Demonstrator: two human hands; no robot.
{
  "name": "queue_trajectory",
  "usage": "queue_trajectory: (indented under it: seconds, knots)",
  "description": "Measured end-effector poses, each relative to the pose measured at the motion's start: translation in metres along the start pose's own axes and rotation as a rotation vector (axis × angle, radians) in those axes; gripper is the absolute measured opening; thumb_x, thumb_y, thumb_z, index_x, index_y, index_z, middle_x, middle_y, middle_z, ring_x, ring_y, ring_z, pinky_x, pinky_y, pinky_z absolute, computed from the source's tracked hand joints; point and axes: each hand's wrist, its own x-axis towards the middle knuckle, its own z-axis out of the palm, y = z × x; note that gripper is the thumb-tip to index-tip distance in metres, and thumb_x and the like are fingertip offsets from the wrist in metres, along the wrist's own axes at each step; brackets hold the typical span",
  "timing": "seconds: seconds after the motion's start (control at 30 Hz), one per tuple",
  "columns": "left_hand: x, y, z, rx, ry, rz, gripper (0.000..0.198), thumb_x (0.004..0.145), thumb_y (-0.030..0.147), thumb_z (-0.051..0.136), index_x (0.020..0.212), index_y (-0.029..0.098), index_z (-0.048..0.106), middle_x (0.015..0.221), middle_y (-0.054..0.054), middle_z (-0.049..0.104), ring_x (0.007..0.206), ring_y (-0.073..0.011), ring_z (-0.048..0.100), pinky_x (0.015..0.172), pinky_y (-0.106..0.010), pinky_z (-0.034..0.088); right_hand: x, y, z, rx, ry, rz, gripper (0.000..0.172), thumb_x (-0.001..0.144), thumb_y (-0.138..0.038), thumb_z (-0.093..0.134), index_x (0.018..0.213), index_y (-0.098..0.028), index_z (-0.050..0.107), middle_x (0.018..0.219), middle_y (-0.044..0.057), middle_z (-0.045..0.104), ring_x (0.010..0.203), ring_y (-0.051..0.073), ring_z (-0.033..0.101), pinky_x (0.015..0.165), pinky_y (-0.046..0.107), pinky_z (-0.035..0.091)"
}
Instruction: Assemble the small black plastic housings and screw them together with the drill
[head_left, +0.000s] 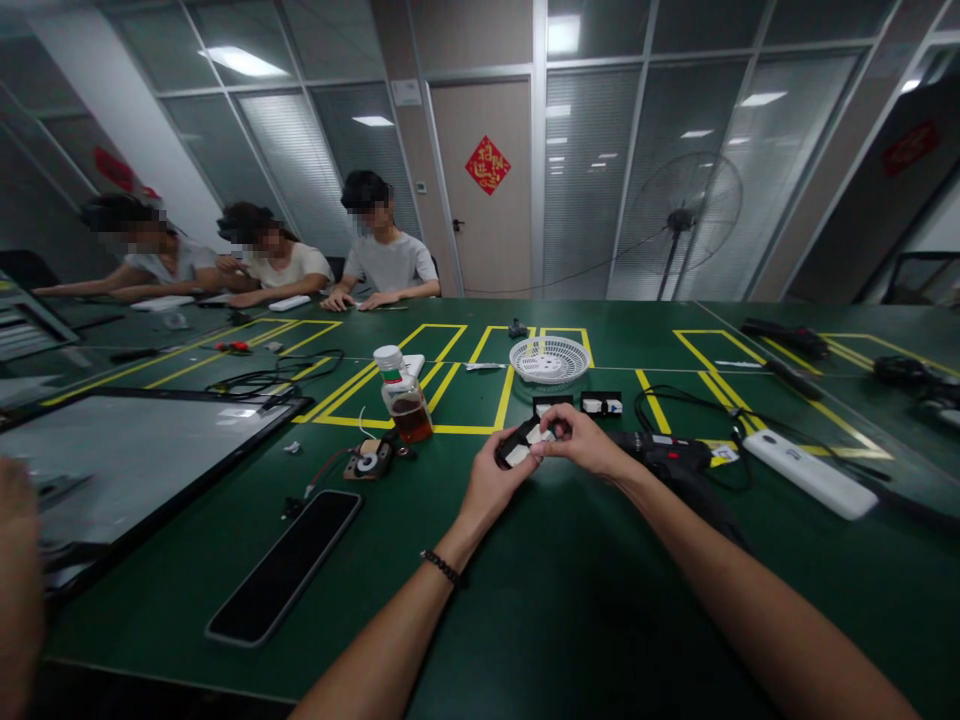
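My left hand is closed around a small black case with white pieces in it, held above the green table. At the case's right side, the fingers of my right hand pinch a white piece, partly hidden by the fingertips. Just beyond my hands lie two similar black cases, one in plain sight with white parts inside, the other partly covered by my right hand.
A power drill and a white power strip lie to the right. Leftward are a bottle, a phone and a black-framed panel. A white basket stands ahead. Several people sit far left; another person's blurred hand shows at the left edge.
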Motion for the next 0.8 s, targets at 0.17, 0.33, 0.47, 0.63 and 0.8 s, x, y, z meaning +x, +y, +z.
queue_trajectory:
  seconds: [0.17,0.33,0.47,0.63,0.8]
  knots:
    - [0.001,-0.007,0.000,-0.153,-0.156,-0.176,0.049,0.071,0.043,0.073,0.110,0.014,0.065,0.096,-0.010,0.068,0.080,-0.0206,0.063,0.062,-0.029,0.052,-0.001,0.000,0.006,0.067,0.038,0.016,0.028,0.071,-0.040,0.074,0.087,-0.019,0.067,0.086,0.000,0.057,0.069,0.013,0.047,0.063,0.026,0.040]
    - [0.004,-0.011,0.000,-0.334,-0.149,-0.331,0.044,0.073,0.042,0.072,0.106,0.013,0.068,0.097,-0.012,0.068,0.078,-0.0182,0.065,0.065,-0.029,0.055,0.001,0.002,0.009,0.208,0.068,0.083,0.035,0.078,-0.047,0.066,0.099,-0.019,0.066,0.089,0.003,0.063,0.074,0.015,0.055,0.069,0.027,0.046]
    - [0.004,-0.010,0.000,-0.462,-0.135,-0.420,0.040,0.074,0.039,0.073,0.104,0.013,0.069,0.095,-0.011,0.068,0.079,-0.0172,0.065,0.075,-0.032,0.057,-0.008,0.009,0.014,0.160,0.237,0.127,0.043,0.078,-0.050,0.066,0.108,-0.020,0.063,0.106,0.007,0.063,0.082,0.017,0.060,0.076,0.032,0.050]
    - [-0.004,-0.004,0.005,-0.529,-0.204,-0.448,0.037,0.076,0.038,0.072,0.103,0.013,0.069,0.101,-0.013,0.069,0.085,-0.0188,0.065,0.086,-0.036,0.055,-0.036,0.014,0.033,0.300,0.130,0.178,0.049,0.082,-0.046,0.064,0.126,-0.027,0.051,0.119,0.008,0.061,0.091,0.020,0.066,0.083,0.035,0.053]
    - [-0.008,0.004,0.006,-0.486,-0.306,-0.470,0.040,0.078,0.039,0.070,0.107,0.012,0.069,0.108,-0.016,0.067,0.093,-0.0216,0.065,0.092,-0.039,0.052,-0.050,0.019,0.047,0.499,0.171,0.135,0.047,0.087,-0.043,0.057,0.130,-0.027,0.046,0.127,0.008,0.059,0.105,0.021,0.064,0.092,0.037,0.051]
